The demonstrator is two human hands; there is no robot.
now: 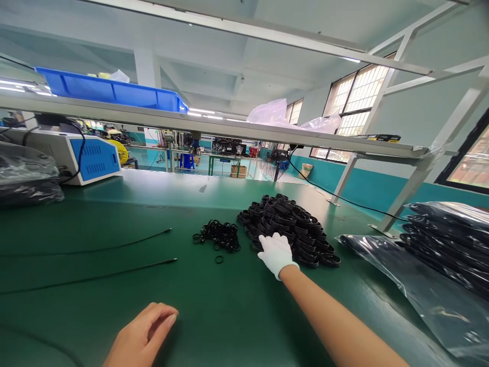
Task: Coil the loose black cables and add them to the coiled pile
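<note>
My right hand (275,254), in a white glove, reaches to the front of a heap of coiled black cables (284,216). Its fingers are spread at the near coils, and whether they touch them I cannot tell. Bare, my left hand (143,334) is low over the table with its fingers curled and the thumb close to the fingertips; nothing shows in it. Left of the heap lies a smaller pile of thin black rings (221,234), with one loose ring (219,259) in front. Two straight black cables (126,271) stretch in from the left edge.
The green tabletop (214,316) carries stacked plastic-bagged goods (446,239) at right. A blue-and-white machine (93,158) and a plastic bag (28,173) stand at left. Overhead, a shelf (221,125) holds a blue bin (114,94). A black cord (344,196) hangs behind the heap.
</note>
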